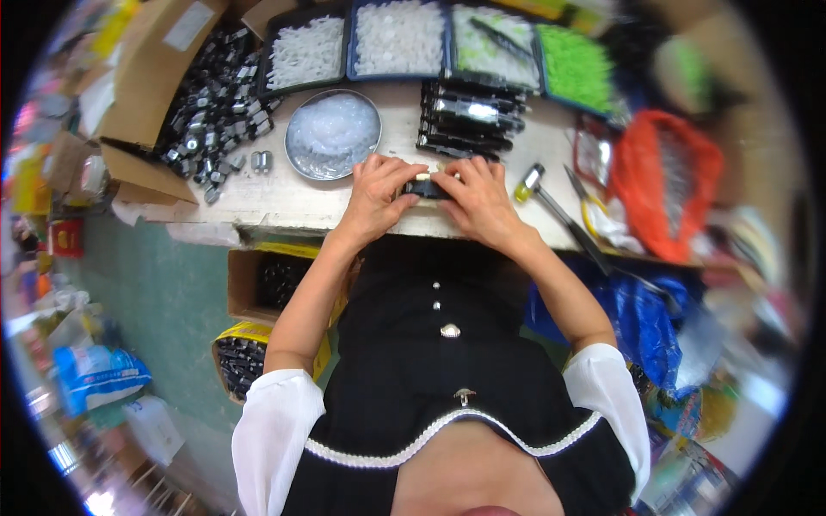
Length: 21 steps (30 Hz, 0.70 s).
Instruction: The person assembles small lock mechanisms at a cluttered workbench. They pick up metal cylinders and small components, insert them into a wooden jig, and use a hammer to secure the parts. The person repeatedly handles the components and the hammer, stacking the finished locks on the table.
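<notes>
At the table's front edge, my left hand [377, 193] and my right hand [482, 199] pinch a short black plastic piece [427, 188] from both sides. A small pale yellowish part shows at its top, between my fingertips. The fingers hide most of the piece, so its exact kind cannot be made out. Just beyond my hands lies a stack of long black plastic pieces [469, 116]. Left of the stack, beside my left hand, stands a round metal dish [376, 142] holding a whitish translucent mass. A hammer [551, 199] with a yellowish face rests right of my right hand.
Trays of white parts [305, 52] and green parts [575, 67] line the back. A cardboard box [159, 73] spills dark, shiny pieces [215, 120] at left. Yellow-handled scissors [588, 206] and a red plastic bag [632, 172] lie at right. Boxes of black parts [245, 288] stand below the table.
</notes>
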Each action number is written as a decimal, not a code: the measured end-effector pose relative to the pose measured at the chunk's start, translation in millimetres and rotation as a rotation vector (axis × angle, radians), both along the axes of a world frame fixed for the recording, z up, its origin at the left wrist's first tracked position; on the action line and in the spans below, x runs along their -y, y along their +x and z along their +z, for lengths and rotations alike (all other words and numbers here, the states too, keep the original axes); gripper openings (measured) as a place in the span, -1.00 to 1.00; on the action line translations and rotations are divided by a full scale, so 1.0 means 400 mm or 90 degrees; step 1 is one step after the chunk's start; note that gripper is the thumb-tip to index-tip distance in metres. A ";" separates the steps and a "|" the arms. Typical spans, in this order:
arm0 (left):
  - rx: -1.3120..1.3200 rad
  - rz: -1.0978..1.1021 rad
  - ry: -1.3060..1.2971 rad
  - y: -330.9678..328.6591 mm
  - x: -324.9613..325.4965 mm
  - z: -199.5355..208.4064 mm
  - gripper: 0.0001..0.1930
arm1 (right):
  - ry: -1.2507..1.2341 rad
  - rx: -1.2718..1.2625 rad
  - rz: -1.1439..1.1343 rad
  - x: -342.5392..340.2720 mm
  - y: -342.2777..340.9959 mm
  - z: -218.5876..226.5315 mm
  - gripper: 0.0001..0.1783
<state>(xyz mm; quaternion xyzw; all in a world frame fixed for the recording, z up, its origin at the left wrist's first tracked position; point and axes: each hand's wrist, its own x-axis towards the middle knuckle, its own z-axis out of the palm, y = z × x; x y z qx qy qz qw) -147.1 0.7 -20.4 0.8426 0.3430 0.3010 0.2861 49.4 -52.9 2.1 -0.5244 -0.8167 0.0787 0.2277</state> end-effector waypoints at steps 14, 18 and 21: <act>-0.231 -0.131 0.182 0.033 -0.001 0.054 -0.52 | -0.014 0.182 -0.295 0.161 0.297 -0.053 -0.70; -0.291 -0.148 0.172 0.039 -0.005 0.070 -0.46 | 0.057 0.145 -0.274 0.148 0.254 -0.044 -0.78; -0.304 -0.155 0.207 0.039 0.000 0.069 -0.43 | 0.060 0.191 -0.301 0.163 0.251 -0.052 -0.80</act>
